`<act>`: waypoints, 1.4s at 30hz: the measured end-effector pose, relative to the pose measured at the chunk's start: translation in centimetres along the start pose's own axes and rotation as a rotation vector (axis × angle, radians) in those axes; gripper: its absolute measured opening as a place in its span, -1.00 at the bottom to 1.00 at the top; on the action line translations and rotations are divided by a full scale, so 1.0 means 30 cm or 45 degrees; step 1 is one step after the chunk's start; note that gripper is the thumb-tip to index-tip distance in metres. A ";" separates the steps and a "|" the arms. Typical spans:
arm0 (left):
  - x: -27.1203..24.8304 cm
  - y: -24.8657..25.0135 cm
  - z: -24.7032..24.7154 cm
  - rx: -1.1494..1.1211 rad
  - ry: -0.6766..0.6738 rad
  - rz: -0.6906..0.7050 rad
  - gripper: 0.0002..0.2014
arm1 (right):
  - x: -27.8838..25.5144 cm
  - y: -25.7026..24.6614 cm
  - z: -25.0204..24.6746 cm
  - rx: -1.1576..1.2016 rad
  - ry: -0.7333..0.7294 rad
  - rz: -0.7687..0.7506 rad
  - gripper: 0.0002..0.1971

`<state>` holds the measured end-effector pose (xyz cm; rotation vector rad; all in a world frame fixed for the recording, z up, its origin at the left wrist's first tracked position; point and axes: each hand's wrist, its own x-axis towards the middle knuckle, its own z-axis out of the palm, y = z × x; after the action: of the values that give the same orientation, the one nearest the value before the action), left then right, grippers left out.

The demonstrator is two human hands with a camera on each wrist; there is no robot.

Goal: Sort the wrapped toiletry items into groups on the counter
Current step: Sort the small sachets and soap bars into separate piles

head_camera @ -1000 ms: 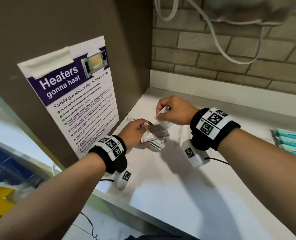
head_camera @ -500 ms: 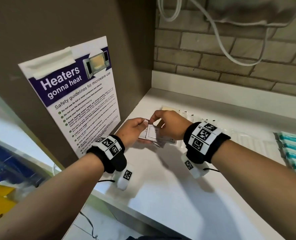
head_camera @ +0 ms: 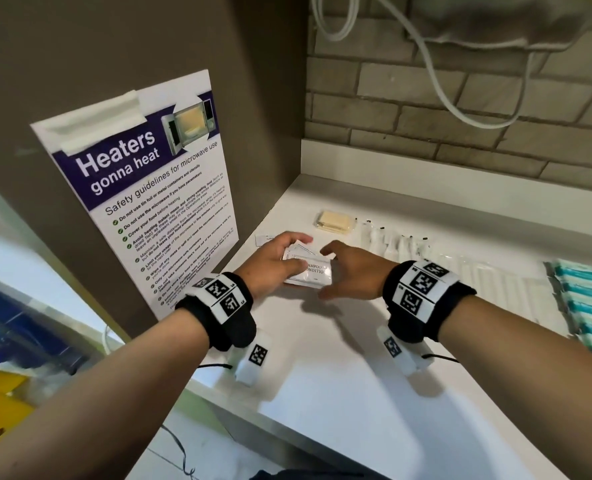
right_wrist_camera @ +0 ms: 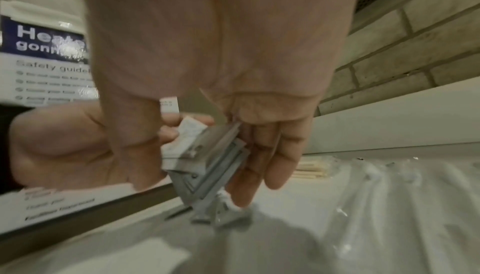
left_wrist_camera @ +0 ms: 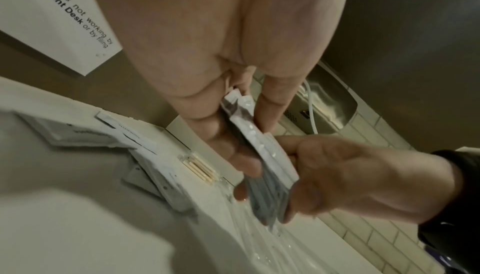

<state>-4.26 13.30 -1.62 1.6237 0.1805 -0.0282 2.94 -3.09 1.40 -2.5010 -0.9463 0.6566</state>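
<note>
I hold a stack of flat white sachets printed with shampoo and conditioner lettering just above the white counter, near its left end. My left hand grips the stack's left side, thumb on top and fingers underneath. At the right end my right hand clasps the stack between thumb and fingers. The right wrist view shows the stack edge-on, with fingers alongside it. The left wrist view shows the stack pinched by both hands.
Behind the hands lie a small white sachet, a yellowish pack, small clear-wrapped items and long clear packets. Teal packets line the right. A poster covers the left wall panel.
My right hand came down from the back of the counter to the stack and now holds its right end. Both hands and the stack have drawn slightly towards me.
</note>
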 end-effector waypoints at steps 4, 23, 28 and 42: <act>-0.022 -0.025 0.000 0.094 -0.188 0.098 -0.38 | -0.029 0.001 0.026 -0.256 0.037 -0.014 -0.69; -0.090 -0.085 0.048 1.496 -0.405 -0.062 -0.59 | -0.041 0.014 0.214 -0.302 -0.021 -0.010 -0.45; -0.099 -0.086 0.012 1.486 -0.398 -0.057 -0.61 | -0.044 0.037 0.190 -0.300 -0.068 -0.075 -0.65; -0.093 -0.088 0.002 1.299 -0.404 -0.146 -0.66 | -0.031 0.025 0.173 -0.223 -0.165 -0.019 -0.56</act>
<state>-7.38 13.10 -3.88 2.5867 -0.0020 -0.5365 -0.15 -3.29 -2.95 -2.6263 -1.1123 0.7687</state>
